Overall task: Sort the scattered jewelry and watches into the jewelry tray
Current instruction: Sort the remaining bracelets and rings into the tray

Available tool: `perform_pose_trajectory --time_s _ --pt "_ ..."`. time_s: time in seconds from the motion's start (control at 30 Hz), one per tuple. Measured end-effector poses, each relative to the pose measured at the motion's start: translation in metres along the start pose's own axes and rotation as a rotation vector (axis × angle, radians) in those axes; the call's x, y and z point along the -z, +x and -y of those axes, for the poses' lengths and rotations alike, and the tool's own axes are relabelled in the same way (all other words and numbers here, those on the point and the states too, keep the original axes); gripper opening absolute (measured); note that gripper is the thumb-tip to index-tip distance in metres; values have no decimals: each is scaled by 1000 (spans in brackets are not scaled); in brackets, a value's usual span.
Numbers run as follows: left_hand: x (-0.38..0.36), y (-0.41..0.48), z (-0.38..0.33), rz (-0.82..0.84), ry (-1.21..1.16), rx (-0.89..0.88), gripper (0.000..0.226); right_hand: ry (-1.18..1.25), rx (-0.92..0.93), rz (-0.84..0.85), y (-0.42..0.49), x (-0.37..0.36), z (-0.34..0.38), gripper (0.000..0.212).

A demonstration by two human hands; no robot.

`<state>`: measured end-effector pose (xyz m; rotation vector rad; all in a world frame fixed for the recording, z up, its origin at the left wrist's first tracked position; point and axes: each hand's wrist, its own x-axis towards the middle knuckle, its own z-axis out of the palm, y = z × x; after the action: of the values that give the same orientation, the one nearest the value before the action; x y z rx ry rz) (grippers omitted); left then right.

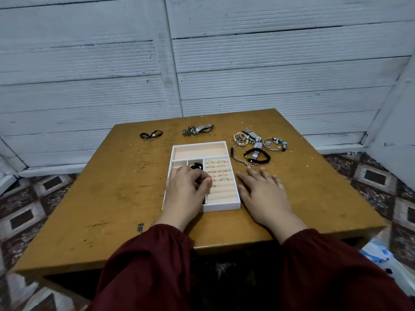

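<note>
Ribbed grey-white wall panels [89, 75] stand behind a brown table [112, 198] on a patterned tile floor; we reach forward with both arms in dark red sleeves [146, 265]. Our left hand [186, 189] hangs over the near-left part of the jewelry tray [221, 207], knuckles up, fingers curled with the thumb tip drawn against them; whether something small is pinched there we cannot tell. Our right hand [262, 191] lies palm down on the table just beside the tray's right wall, fingers straight and slightly spread, holding nothing. The tray sits at the table's middle; its ring rolls carry several rings [221, 166], a black piece [197, 166] fills a small compartment just beyond the left fingers, and the long back compartment is bare. Loose pieces lie beyond: a chain [241, 159] and black beaded bracelet [258, 157] near the right fingertips; a charm bangle [275, 144] farther right; a watch heap [198, 129] behind the tray; a black band [151, 134] at back left.
</note>
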<state>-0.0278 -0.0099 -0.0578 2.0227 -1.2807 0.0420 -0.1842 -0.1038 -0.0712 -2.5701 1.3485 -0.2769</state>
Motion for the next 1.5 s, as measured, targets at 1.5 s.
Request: perform_pose_trajectory --time_s 1.5 --pt "35 104 138 -313 -249 264 16 168 391 -187 151 11 164 16"
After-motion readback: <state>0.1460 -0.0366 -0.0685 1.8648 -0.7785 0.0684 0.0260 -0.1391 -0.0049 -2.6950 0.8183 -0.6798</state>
